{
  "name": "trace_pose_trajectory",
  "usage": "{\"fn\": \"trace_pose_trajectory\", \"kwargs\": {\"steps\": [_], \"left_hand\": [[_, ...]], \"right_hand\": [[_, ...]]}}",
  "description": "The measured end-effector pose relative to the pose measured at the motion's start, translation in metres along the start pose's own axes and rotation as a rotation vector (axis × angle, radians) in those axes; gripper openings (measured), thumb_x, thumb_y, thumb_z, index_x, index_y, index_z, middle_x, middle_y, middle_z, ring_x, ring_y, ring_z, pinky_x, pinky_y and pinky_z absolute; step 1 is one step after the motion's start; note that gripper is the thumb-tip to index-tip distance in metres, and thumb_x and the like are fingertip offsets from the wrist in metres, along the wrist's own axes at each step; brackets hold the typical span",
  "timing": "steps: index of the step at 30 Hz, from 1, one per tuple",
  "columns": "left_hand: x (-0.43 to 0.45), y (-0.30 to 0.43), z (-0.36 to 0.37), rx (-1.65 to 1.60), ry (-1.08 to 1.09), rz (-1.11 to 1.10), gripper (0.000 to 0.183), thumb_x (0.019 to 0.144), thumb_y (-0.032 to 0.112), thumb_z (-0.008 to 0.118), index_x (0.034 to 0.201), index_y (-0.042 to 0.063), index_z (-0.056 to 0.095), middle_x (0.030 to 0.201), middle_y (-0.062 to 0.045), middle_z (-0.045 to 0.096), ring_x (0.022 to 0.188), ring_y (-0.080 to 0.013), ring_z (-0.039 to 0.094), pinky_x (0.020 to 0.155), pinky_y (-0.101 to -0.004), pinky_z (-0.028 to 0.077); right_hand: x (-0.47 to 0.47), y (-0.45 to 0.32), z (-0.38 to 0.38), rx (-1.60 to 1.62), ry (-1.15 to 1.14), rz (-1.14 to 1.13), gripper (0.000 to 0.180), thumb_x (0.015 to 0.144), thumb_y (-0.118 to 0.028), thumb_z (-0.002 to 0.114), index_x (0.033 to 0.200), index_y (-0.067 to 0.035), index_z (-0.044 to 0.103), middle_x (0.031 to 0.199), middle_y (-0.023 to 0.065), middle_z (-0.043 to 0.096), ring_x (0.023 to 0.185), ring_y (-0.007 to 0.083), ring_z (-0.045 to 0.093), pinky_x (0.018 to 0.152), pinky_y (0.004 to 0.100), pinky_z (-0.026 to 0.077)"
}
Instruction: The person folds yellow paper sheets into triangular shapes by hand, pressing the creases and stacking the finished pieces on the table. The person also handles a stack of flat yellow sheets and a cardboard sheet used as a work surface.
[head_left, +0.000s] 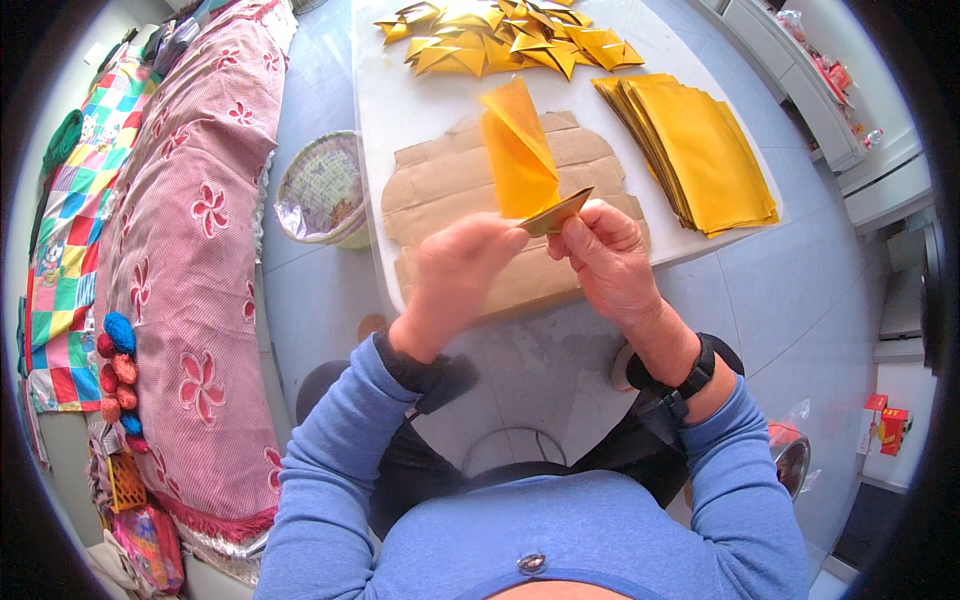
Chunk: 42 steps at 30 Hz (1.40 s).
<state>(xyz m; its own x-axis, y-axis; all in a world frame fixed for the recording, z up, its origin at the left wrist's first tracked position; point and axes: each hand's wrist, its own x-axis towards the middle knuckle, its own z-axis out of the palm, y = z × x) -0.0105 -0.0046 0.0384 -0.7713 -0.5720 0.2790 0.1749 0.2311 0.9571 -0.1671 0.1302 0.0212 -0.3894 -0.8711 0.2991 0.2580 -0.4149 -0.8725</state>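
Observation:
Between my hands is a partly folded sheet of golden-yellow paper (517, 154), its long part standing up and its near end folded narrow. My right hand (611, 259) pinches the folded end between thumb and fingers. My left hand (465, 266) is blurred; its fingertips are at the left tip of the fold, and whether they grip it is unclear. Below them a flattened piece of brown cardboard (442, 187) lies on a white table (382, 90). A stack of yellow paper sheets (697, 150) lies to the right. Folded golden paper pieces (457, 56) are heaped at the far side.
A round waste bin (322, 187) stands on the tiled floor left of the table. Further left is a long piece of furniture under a pink flowered cover (202, 262), with balls of yarn (120, 334) on its edge. White cabinets (817, 105) line the right side.

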Motion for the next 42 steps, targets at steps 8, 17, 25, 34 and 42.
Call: {"fn": "trace_pose_trajectory", "kwargs": {"steps": [8, 17, 25, 34, 42], "left_hand": [[0.005, -0.004, 0.009, 0.056, -0.028, 0.035, 0.011, 0.098, 0.005, 0.063, 0.105, -0.002, 0.068, 0.104, -0.002, 0.068, 0.093, -0.0059, 0.058, 0.083, -0.021, 0.048], [0.008, -0.004, 0.016, 0.08, 0.033, 0.092, 0.009, 0.09, 0.007, 0.071, 0.095, 0.0, 0.071, 0.089, -0.012, 0.07, 0.08, -0.0191, 0.067, 0.072, -0.03, 0.052], [0.005, 0.001, 0.016, 0.001, 0.004, 0.096, 0.008, 0.093, 0.006, 0.067, 0.097, -0.001, 0.069, 0.095, -0.008, 0.069, 0.085, -0.0139, 0.063, 0.077, -0.0265, 0.05], [-0.001, -0.002, 0.015, -0.071, 0.102, 0.013, 0.007, 0.096, 0.002, 0.066, 0.101, -0.001, 0.063, 0.101, -0.002, 0.067, 0.09, -0.0043, 0.057, 0.081, -0.0208, 0.048], [0.005, -0.01, 0.023, -0.099, 0.264, 0.078, 0.048, 0.091, -0.003, 0.07, 0.132, -0.002, 0.045, 0.106, -0.008, 0.066, 0.098, -0.0118, 0.065, 0.088, -0.0232, 0.052]], "right_hand": [[0.003, 0.004, 0.015, 0.314, 0.211, 0.118, 0.018, 0.103, -0.018, 0.055, 0.111, -0.009, 0.068, 0.117, 0.0052, 0.069, 0.105, 0.0171, 0.064, 0.088, 0.0346, 0.052], [0.013, 0.0, 0.02, 0.385, 0.241, 0.193, 0.016, 0.1, -0.019, 0.059, 0.107, -0.01, 0.07, 0.106, 0.0003, 0.069, 0.096, 0.0096, 0.062, 0.084, 0.027, 0.048], [0.014, -0.002, 0.023, 0.37, 0.195, 0.17, 0.015, 0.098, -0.016, 0.059, 0.103, -0.008, 0.071, 0.104, 0.0023, 0.07, 0.097, 0.0109, 0.062, 0.084, 0.0275, 0.049], [0.016, 0.003, 0.028, 0.336, 0.293, 0.106, 0.006, 0.097, -0.006, 0.063, 0.093, -0.009, 0.066, 0.094, 0.0041, 0.071, 0.087, 0.0141, 0.067, 0.08, 0.0287, 0.053], [0.016, 0.004, 0.033, 0.326, 0.328, 0.051, 0.009, 0.093, -0.002, 0.068, 0.09, -0.01, 0.064, 0.093, 0.0021, 0.069, 0.086, 0.0106, 0.064, 0.08, 0.0264, 0.051]]}}
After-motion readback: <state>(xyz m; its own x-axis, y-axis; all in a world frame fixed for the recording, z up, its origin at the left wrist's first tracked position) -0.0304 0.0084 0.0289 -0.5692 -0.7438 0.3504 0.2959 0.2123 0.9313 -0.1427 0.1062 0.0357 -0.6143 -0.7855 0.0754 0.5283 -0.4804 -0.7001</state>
